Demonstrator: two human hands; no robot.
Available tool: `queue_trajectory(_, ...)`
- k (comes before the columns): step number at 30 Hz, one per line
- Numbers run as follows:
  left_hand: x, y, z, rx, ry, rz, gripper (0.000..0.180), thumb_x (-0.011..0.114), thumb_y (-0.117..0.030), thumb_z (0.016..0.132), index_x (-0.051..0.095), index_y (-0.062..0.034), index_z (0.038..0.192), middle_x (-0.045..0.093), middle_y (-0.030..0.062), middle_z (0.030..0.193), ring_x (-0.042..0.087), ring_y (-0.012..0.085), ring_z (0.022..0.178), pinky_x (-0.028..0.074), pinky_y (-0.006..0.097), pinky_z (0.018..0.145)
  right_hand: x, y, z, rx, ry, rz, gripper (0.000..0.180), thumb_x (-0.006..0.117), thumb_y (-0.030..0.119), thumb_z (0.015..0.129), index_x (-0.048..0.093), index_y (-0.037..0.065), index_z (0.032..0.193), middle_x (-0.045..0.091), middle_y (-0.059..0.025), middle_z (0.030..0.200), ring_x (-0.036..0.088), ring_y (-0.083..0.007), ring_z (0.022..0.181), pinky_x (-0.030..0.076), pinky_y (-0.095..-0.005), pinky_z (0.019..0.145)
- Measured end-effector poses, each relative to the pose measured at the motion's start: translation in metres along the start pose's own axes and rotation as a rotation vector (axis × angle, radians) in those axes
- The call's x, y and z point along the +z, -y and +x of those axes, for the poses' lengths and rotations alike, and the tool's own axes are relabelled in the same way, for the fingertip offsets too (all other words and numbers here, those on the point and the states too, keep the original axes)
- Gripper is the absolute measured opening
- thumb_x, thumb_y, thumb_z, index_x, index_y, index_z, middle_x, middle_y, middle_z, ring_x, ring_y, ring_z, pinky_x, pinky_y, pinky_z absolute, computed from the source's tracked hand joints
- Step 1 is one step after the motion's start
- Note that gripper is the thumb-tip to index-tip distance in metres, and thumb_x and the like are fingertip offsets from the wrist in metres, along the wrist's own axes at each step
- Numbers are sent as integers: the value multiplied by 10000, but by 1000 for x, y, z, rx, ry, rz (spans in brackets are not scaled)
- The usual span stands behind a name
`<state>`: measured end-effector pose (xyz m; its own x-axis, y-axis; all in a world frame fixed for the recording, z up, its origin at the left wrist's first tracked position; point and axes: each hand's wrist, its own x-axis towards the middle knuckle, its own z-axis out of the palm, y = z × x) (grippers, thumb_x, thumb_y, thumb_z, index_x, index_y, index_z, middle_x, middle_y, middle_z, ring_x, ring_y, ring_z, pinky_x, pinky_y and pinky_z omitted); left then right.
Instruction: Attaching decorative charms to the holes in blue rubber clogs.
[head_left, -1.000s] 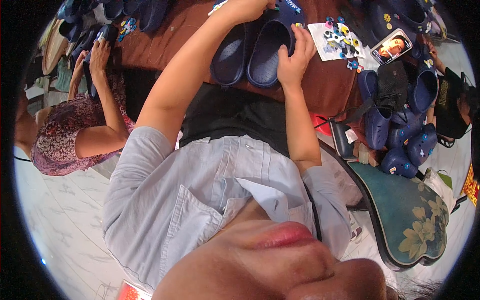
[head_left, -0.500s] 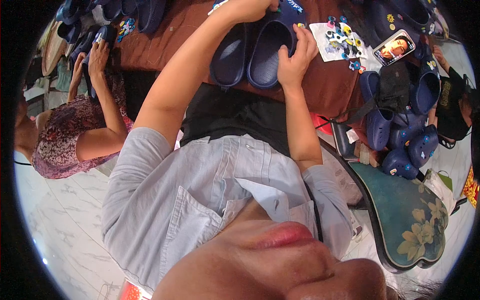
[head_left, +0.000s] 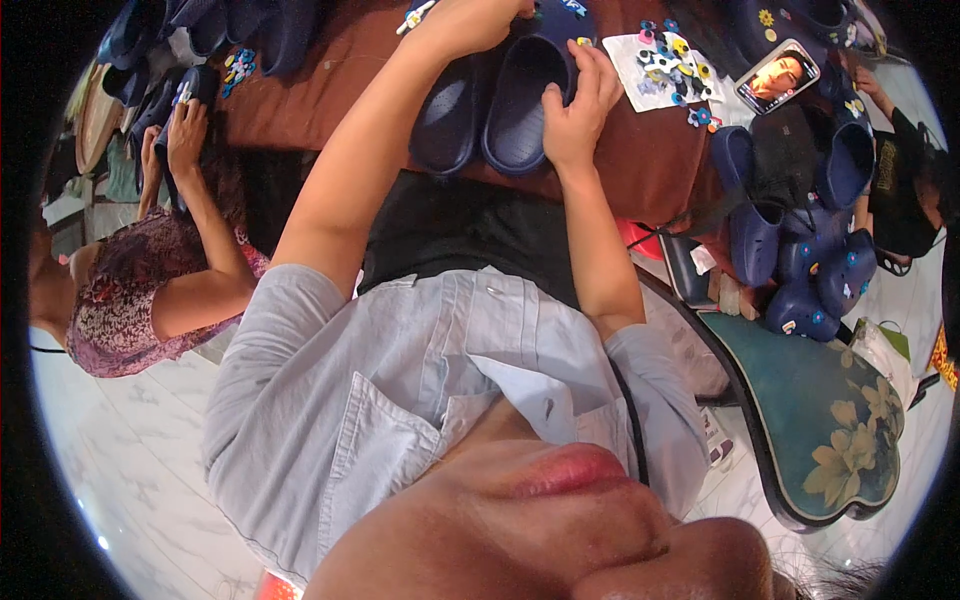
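1. A pair of navy clogs (head_left: 490, 110) lies side by side on the brown worktop (head_left: 650, 170), toes toward the person, close to its near edge.
2. The right hand (head_left: 578, 105) grips the right-hand clog, fingers curled over its rim and thumb pressed against the upper.
3. The left hand (head_left: 470, 22) rests closed over the far end of the pair; whether it pinches anything I cannot tell.
4. The step looks like fixing a charm to a clog; the next move would call for steadying the shoe and pressing firmly.
5. Just right of the clogs sits a white sheet of coloured charms (head_left: 668, 68), then a phone (head_left: 778, 76).
6. More navy clogs (head_left: 800, 260) are heaped on a chair to the right.
7. At the left, another person's hand (head_left: 186, 135) handles a clog.
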<state>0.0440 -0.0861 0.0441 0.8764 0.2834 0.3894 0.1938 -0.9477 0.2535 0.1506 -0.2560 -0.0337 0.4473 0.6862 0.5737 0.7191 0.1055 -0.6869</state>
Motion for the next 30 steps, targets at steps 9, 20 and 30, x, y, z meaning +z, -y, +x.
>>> queue_trajectory(9,1,-39,-26,-122,-107,339,218,599,-97,810,741,-35,963,669,161,1018,557,355,1152,462,417,961,-20,-8,10,-129,20,-40,364,692,144,837,646,56,1187,585,-133,1205,487,-344,1137,371,-454,1009)
queue_trajectory(20,-12,-70,-97,-81,-526,122,248,677,24,733,714,-62,962,687,71,1040,630,282,1086,511,414,894,-133,-86,24,-64,219,-985,153,714,147,809,729,113,958,681,-64,984,586,-279,1005,410,-446,859)
queue_trajectory(30,-20,-67,-124,-175,-595,-16,286,680,86,731,716,-35,988,691,101,1014,649,292,1044,537,389,877,-118,-50,23,270,18,-312,225,678,1,826,686,30,1050,700,-121,948,677,-227,852,526,-345,785)
